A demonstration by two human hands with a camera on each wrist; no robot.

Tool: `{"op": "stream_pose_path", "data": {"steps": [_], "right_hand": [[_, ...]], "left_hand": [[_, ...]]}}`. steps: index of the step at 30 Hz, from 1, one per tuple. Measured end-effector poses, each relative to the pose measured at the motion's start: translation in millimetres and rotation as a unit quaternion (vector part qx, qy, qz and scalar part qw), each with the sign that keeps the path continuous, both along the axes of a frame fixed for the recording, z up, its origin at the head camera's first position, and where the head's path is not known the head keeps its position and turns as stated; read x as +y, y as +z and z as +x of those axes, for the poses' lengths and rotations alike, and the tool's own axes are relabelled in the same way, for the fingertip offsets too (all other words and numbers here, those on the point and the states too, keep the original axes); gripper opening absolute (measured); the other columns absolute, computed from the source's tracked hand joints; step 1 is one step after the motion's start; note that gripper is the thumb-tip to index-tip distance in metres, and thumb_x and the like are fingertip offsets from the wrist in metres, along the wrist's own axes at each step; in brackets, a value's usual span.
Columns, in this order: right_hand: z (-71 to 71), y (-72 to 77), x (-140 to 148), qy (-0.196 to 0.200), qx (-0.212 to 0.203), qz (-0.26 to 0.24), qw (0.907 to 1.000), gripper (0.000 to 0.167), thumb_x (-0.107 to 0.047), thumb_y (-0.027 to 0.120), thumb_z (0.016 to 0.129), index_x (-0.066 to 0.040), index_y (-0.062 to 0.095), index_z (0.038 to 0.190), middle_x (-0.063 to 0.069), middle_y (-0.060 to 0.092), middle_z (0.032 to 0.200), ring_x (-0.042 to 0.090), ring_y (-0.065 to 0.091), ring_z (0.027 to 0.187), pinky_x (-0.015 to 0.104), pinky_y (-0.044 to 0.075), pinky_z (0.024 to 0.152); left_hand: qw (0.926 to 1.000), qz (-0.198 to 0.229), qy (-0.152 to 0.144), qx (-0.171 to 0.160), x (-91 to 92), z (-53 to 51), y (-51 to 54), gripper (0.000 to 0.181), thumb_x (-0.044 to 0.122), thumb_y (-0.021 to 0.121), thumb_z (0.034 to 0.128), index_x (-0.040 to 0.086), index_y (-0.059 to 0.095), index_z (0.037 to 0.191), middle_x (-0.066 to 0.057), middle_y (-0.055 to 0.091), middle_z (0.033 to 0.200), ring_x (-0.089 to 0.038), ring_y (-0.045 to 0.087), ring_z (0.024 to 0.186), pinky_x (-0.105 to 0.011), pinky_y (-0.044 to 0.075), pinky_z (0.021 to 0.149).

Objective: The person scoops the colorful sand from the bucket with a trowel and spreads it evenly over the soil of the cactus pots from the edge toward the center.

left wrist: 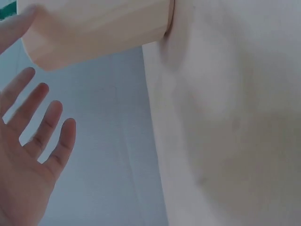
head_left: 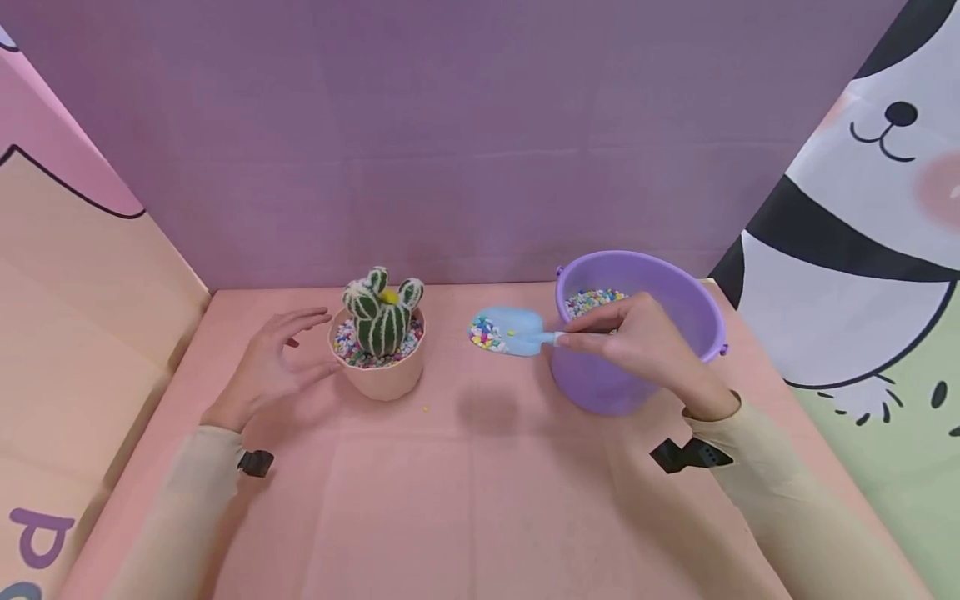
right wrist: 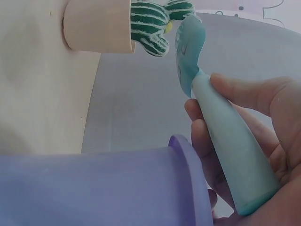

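Note:
A small blue shovel point(head_left: 517, 327) carries several coloured pebbles toward its tip. My right hand point(head_left: 637, 340) grips its handle above the near rim of a purple bucket point(head_left: 600, 383), and coloured pebbles point(head_left: 592, 302) show inside that bucket. In the right wrist view, fingers and thumb wrap the shovel's pale handle point(right wrist: 235, 146). To the left stands a peach flowerpot point(head_left: 386, 382) holding a green cactus point(head_left: 384, 329) with a yellow flower, set in coloured pebbles. My left hand point(head_left: 273, 367) is beside the pot's left side, fingers spread; the thumb is close to the wall, and contact is unclear.
One tiny yellow pebble point(head_left: 426, 408) lies on the pink tabletop point(head_left: 450, 517) in front of the pot. A purple backdrop point(head_left: 465, 150) rises behind the table, and printed cloth panels stand at both sides.

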State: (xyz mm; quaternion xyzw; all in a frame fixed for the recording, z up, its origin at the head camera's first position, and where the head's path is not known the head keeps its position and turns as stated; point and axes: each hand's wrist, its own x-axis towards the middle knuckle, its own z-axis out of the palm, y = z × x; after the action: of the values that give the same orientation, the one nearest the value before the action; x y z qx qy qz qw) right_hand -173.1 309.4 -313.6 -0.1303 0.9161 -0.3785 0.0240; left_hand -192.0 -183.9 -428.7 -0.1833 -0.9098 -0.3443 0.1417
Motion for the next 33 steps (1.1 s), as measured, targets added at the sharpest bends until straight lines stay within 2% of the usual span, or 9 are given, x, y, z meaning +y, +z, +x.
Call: {"op": "stream_pose_path", "data": {"steps": [4, 7, 10, 17, 21, 24, 33], "right_hand": [[1.1, 0.9, -3.5, 0.000, -0.003, 0.006, 1.0000, 0.018, -0.042, 0.087, 0.088, -0.028, 0.088, 0.100, -0.009, 0.084, 0.096, 0.008, 0.077, 0.097, 0.022, 0.057, 0.083], [-0.3, -0.3, -7.3, 0.005, 0.002, 0.002, 1.0000, 0.016, -0.040, 0.087, 0.088, -0.028, 0.088, 0.099, -0.009, 0.084, 0.094, 0.008, 0.077, 0.097, 0.021, 0.057, 0.082], [-1.9, -3.4, -10.3, 0.012, 0.006, -0.006, 0.9999, 0.015, -0.038, 0.088, 0.088, -0.027, 0.088, 0.098, -0.009, 0.084, 0.093, 0.007, 0.077, 0.096, 0.020, 0.057, 0.081], [-3.2, -6.5, -18.4, 0.021, 0.009, -0.012, 0.9997, 0.012, -0.031, 0.086, 0.090, -0.023, 0.088, 0.099, -0.007, 0.084, 0.091, 0.008, 0.077, 0.093, 0.021, 0.058, 0.081], [-3.8, -7.5, -25.0, 0.021, 0.019, -0.011, 0.9995, 0.015, -0.030, 0.085, 0.090, -0.020, 0.087, 0.100, -0.004, 0.084, 0.094, 0.009, 0.079, 0.092, 0.022, 0.059, 0.079], [-4.6, -8.8, -31.0, 0.022, 0.024, -0.015, 0.9994, 0.016, -0.030, 0.086, 0.089, -0.018, 0.087, 0.100, -0.003, 0.084, 0.096, 0.011, 0.080, 0.093, 0.023, 0.060, 0.080], [-8.4, -14.4, -50.7, 0.040, 0.027, -0.020, 0.9986, 0.013, -0.029, 0.086, 0.089, -0.018, 0.087, 0.096, -0.004, 0.084, 0.096, 0.013, 0.080, 0.094, 0.029, 0.061, 0.083]], "left_hand": [[0.9999, 0.009, 0.001, -0.008, 1.2, -1.9, -5.5, 0.074, 0.025, 0.093, 0.0826, 0.016, 0.062, 0.149, -0.007, 0.060, 0.155, -0.025, 0.057, 0.128, -0.032, 0.048, 0.091], [0.9998, 0.014, 0.005, -0.009, 0.3, -3.1, -9.4, 0.075, 0.025, 0.092, 0.0837, 0.017, 0.061, 0.151, -0.008, 0.060, 0.155, -0.024, 0.058, 0.125, -0.031, 0.048, 0.091], [0.9998, 0.015, 0.013, -0.008, -0.2, -3.8, -11.7, 0.073, 0.025, 0.093, 0.0837, 0.015, 0.063, 0.149, -0.008, 0.060, 0.156, -0.026, 0.059, 0.125, -0.032, 0.048, 0.090], [0.9998, 0.006, 0.017, 0.005, 1.7, -3.8, -13.1, 0.068, 0.024, 0.093, 0.0824, 0.011, 0.067, 0.144, -0.009, 0.058, 0.158, -0.032, 0.054, 0.139, -0.036, 0.049, 0.090], [0.9998, 0.002, 0.016, 0.013, 2.9, -3.3, -14.6, 0.067, 0.023, 0.093, 0.0829, 0.010, 0.067, 0.144, -0.011, 0.060, 0.155, -0.033, 0.055, 0.137, -0.041, 0.051, 0.090], [0.9997, 0.001, 0.017, 0.017, 3.6, -2.4, -15.7, 0.068, 0.024, 0.092, 0.0836, 0.011, 0.066, 0.145, -0.012, 0.064, 0.151, -0.032, 0.058, 0.132, -0.040, 0.051, 0.090], [0.9988, 0.012, 0.021, 0.042, 5.2, -0.4, -17.9, 0.065, 0.021, 0.098, 0.0758, 0.008, 0.073, 0.134, -0.012, 0.067, 0.147, -0.032, 0.059, 0.131, -0.034, 0.050, 0.090]]}}
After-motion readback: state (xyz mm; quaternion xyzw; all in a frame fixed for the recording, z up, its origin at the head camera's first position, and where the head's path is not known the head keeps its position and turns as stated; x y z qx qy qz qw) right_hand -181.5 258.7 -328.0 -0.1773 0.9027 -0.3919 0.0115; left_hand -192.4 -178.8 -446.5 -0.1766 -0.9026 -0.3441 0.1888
